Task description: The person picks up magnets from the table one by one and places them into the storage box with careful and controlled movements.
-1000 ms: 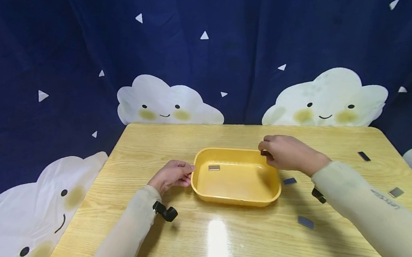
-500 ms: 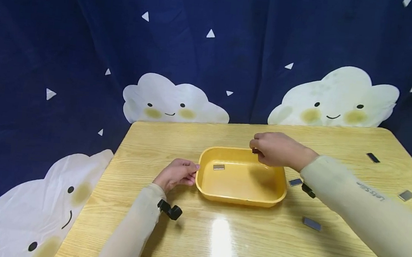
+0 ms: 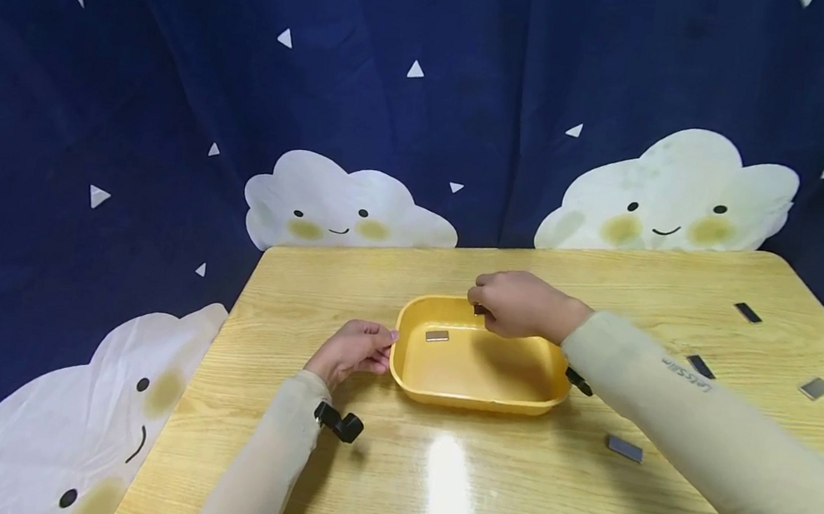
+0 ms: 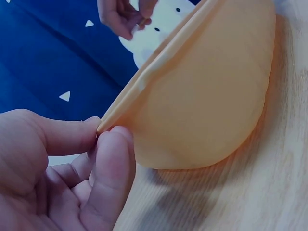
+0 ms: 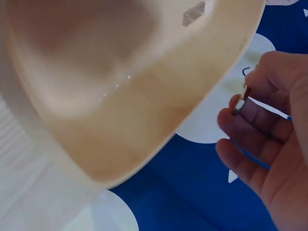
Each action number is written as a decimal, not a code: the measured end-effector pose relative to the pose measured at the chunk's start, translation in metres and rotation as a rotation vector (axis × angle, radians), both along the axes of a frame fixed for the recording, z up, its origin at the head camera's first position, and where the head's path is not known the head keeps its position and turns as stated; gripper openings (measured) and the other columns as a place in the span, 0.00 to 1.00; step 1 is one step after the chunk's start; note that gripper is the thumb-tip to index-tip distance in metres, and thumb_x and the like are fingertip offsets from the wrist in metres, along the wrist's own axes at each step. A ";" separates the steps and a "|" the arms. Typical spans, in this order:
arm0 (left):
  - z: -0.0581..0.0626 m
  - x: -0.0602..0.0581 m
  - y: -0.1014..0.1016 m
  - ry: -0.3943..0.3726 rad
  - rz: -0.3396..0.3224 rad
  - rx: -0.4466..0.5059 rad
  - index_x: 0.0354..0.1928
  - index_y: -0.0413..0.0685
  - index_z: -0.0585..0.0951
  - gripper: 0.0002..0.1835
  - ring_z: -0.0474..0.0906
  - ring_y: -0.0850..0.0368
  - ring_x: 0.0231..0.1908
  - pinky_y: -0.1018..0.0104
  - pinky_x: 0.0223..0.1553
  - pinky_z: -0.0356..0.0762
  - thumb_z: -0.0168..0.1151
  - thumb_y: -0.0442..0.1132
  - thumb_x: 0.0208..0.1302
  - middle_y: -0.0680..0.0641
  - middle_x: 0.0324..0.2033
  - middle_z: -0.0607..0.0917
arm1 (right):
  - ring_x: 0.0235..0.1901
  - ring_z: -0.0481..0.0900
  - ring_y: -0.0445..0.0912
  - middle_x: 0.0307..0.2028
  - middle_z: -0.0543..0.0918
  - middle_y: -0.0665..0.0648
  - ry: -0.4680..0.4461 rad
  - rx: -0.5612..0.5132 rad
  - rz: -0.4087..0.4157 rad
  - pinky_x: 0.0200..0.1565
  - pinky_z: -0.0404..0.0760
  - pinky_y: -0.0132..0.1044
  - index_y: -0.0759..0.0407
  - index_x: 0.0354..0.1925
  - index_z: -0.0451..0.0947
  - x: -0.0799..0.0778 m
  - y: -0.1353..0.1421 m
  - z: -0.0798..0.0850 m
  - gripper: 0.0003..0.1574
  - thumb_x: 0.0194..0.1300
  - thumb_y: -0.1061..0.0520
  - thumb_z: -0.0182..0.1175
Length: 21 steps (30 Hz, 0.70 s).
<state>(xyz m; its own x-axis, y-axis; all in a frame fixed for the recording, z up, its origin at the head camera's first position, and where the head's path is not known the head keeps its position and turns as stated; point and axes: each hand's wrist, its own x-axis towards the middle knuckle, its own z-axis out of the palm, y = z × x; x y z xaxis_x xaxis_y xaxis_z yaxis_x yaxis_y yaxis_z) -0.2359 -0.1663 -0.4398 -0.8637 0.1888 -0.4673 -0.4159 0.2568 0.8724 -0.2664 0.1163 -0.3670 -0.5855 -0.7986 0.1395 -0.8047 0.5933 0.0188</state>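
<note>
Right hand [image 3: 516, 303], pinching one tile [image 3: 480, 309], has shifted leftward, bringing it nearer the resting tile [image 3: 437, 336] inside the tray [image 3: 490, 378]; left hand [image 3: 351, 351] pinches the rim [image 4: 161, 58].

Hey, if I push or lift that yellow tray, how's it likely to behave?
The yellow tray is probably fairly stiff: its rim shows no clear sag where the left hand pinches it. It may be light for its size, as its wall looks thin. Pushed, it seems likelier to slide than tip, being low with a broad floor.
</note>
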 end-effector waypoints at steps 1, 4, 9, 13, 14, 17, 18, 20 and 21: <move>0.000 0.000 -0.001 -0.004 0.001 0.001 0.36 0.36 0.79 0.11 0.76 0.62 0.22 0.75 0.25 0.80 0.59 0.40 0.71 0.50 0.23 0.79 | 0.23 0.70 0.43 0.24 0.74 0.51 -0.009 0.002 -0.003 0.27 0.74 0.37 0.55 0.25 0.75 -0.001 -0.001 -0.001 0.07 0.53 0.66 0.61; 0.000 0.000 -0.002 0.006 0.000 -0.002 0.38 0.35 0.79 0.12 0.76 0.62 0.22 0.75 0.24 0.80 0.58 0.40 0.72 0.50 0.23 0.79 | 0.23 0.69 0.44 0.23 0.74 0.51 -0.046 0.023 -0.025 0.27 0.73 0.38 0.55 0.23 0.75 -0.003 -0.005 -0.006 0.09 0.52 0.67 0.61; -0.004 0.001 -0.003 0.014 0.001 0.001 0.36 0.37 0.79 0.11 0.76 0.62 0.22 0.75 0.24 0.81 0.59 0.40 0.72 0.50 0.23 0.79 | 0.25 0.73 0.45 0.25 0.78 0.51 -0.110 0.106 -0.078 0.29 0.78 0.40 0.54 0.24 0.78 -0.009 -0.010 -0.016 0.08 0.55 0.64 0.65; -0.008 0.002 -0.002 0.012 -0.001 0.014 0.33 0.40 0.79 0.10 0.77 0.62 0.22 0.74 0.24 0.81 0.59 0.40 0.72 0.50 0.23 0.80 | 0.27 0.76 0.45 0.27 0.81 0.52 -0.137 0.153 -0.113 0.31 0.81 0.41 0.54 0.26 0.81 -0.012 -0.012 -0.023 0.05 0.56 0.61 0.67; -0.008 0.002 -0.002 0.011 0.000 0.017 0.33 0.41 0.79 0.10 0.77 0.62 0.22 0.74 0.24 0.81 0.59 0.40 0.72 0.50 0.23 0.80 | 0.27 0.76 0.45 0.28 0.81 0.52 -0.141 0.156 -0.118 0.31 0.82 0.42 0.54 0.26 0.82 -0.012 -0.012 -0.024 0.04 0.56 0.61 0.67; -0.008 0.002 -0.002 0.015 -0.007 0.015 0.32 0.42 0.79 0.11 0.77 0.62 0.22 0.74 0.24 0.81 0.59 0.40 0.72 0.51 0.23 0.80 | 0.26 0.75 0.45 0.27 0.81 0.52 -0.148 0.164 -0.125 0.31 0.82 0.43 0.54 0.25 0.80 -0.012 -0.013 -0.027 0.06 0.56 0.61 0.67; -0.007 0.002 -0.002 0.017 -0.009 0.014 0.31 0.42 0.79 0.11 0.77 0.62 0.22 0.74 0.24 0.81 0.59 0.40 0.72 0.51 0.23 0.80 | 0.26 0.75 0.45 0.27 0.81 0.52 -0.147 0.167 -0.121 0.31 0.81 0.42 0.54 0.24 0.79 -0.012 -0.014 -0.028 0.07 0.57 0.61 0.66; -0.005 0.002 -0.002 0.016 -0.011 0.016 0.30 0.43 0.78 0.11 0.77 0.62 0.22 0.74 0.24 0.81 0.58 0.40 0.72 0.51 0.23 0.80 | 0.25 0.74 0.46 0.25 0.80 0.53 -0.146 0.171 -0.113 0.30 0.81 0.43 0.53 0.22 0.77 -0.012 -0.015 -0.029 0.10 0.57 0.61 0.66; -0.005 0.002 -0.001 0.018 -0.013 0.016 0.29 0.43 0.78 0.12 0.77 0.62 0.21 0.74 0.24 0.81 0.58 0.40 0.72 0.50 0.23 0.80 | 0.24 0.73 0.46 0.25 0.80 0.53 -0.144 0.176 -0.110 0.30 0.80 0.43 0.53 0.21 0.76 -0.013 -0.015 -0.029 0.12 0.58 0.60 0.66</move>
